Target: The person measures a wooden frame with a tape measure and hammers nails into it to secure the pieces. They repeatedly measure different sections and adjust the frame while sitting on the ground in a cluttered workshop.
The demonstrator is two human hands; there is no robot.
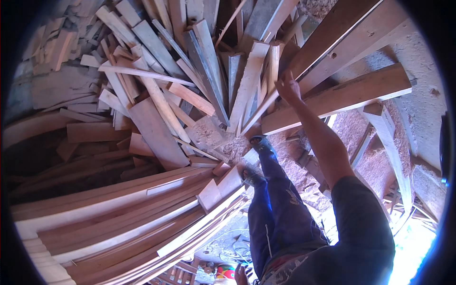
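My right arm stretches forward. Its hand (288, 88) is at the edge of a long wooden board (327, 35) that leans up toward the far right, and the fingers appear closed over that edge. Beside this hand lies another thick plank (342, 99) with a pale edge. Low in the view, near my body, my left hand (241, 274) hangs with its fingers apart and holds nothing visible. Part of it is cut off by the lower edge.
Many upright and leaning offcuts (199, 61) crowd the far side. Long stacked planks (118, 213) run along the left. Sawdust (304, 142) covers the floor around my feet, with more boards (392, 147) at the right. A colourful bucket (225, 271) stands near my left hand.
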